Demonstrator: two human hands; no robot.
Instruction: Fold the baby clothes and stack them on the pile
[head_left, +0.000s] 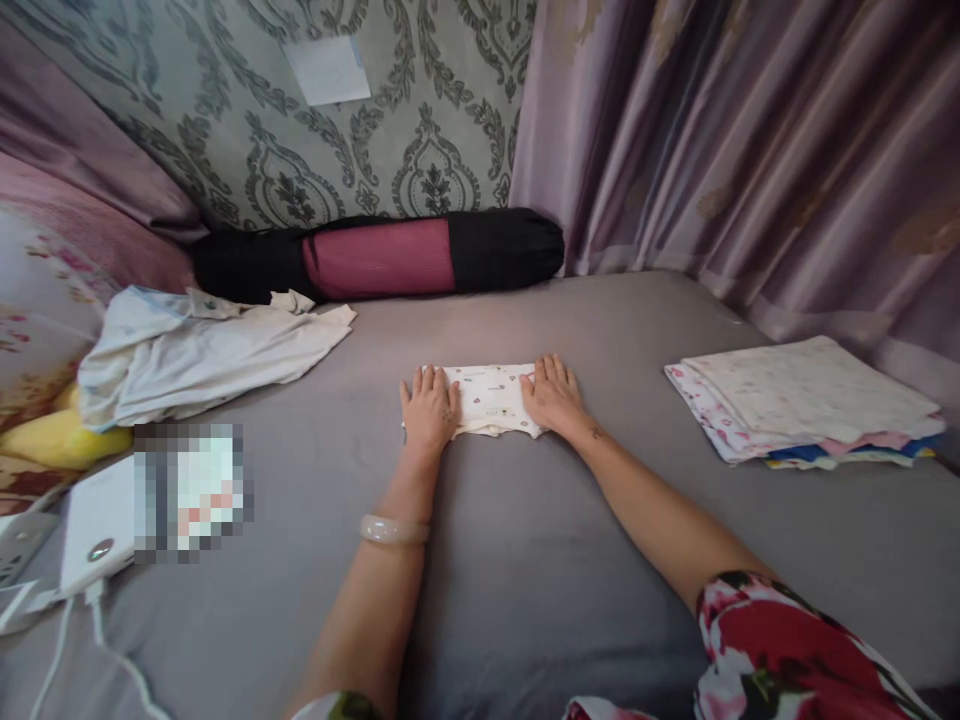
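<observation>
A small white garment (pixel 491 398) with tiny printed figures lies folded into a flat rectangle on the grey sheet. Its kind cannot be told in this fold. My left hand (pixel 430 408) rests flat on its left end, fingers stretched forward. On the right end lies my right hand (pixel 553 392), also flat with the fingers extended. The cloth between them is uncovered, and its near edge looks slightly wavy. Both palms hide the garment's ends.
A stack of folded clothes (pixel 817 400) lies to the right. Loose pale clothing (pixel 217 345) is heaped at the left, by a yellow cushion (pixel 64 440). A white power bank (pixel 101 520) with cables sits at front left. A black and maroon long bag (pixel 379 257) lines the wall.
</observation>
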